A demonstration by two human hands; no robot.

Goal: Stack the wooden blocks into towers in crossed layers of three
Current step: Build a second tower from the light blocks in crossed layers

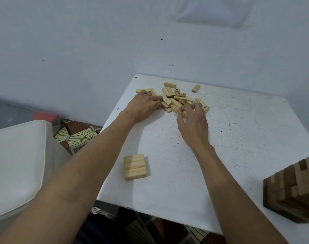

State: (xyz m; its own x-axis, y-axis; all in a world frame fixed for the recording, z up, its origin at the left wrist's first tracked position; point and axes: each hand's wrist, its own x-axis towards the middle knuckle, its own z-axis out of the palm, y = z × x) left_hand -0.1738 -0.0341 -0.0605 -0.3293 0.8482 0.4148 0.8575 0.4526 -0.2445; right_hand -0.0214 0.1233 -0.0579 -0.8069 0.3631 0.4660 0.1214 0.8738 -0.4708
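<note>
A loose pile of pale wooden blocks (178, 98), some with printed numbers, lies at the far middle of the white table (238, 138). My left hand (145, 106) lies on the pile's left side, fingers curled over blocks there. My right hand (192, 120) reaches into the pile's near right side, its fingertips and thumb pinching a block. Near the table's front left sits a flat layer of three blocks (134, 166) side by side. A single block (196, 88) lies apart at the back.
A tall tower of dark and pale wooden blocks (294, 191) stands at the table's right front edge. A white cushioned seat (18, 164) is left of the table. The wall stands close behind the table. Patterned floor shows below.
</note>
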